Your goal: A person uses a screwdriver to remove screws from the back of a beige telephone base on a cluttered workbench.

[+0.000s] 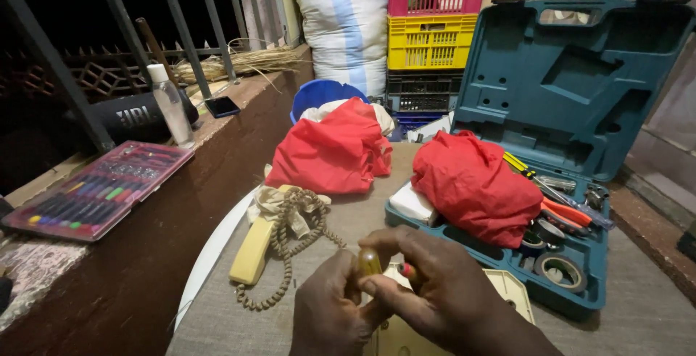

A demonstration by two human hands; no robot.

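Hands: both meet low in the middle of the view, over a cream plastic panel (507, 291) lying flat on the tabletop (638, 312).
Left hand (330, 312): curled around the lower part of a yellow screwdriver handle (369, 260), grasping it.
Right hand (428, 291): fingers bent over the handle from the right side, fingertips pinching near its top; a small red-tipped piece (406, 269) shows between them.
Long axis: the handle stands roughly upright, its rounded end toward the camera's top; the shaft is hidden by the hands.
Nearby: a yellow phone handset (252, 251) with its coiled cord (293, 243) lies just left of the left hand.
Farther right: an open blue tool case (580, 95), holding a red cloth (475, 185), sits beyond the right hand.
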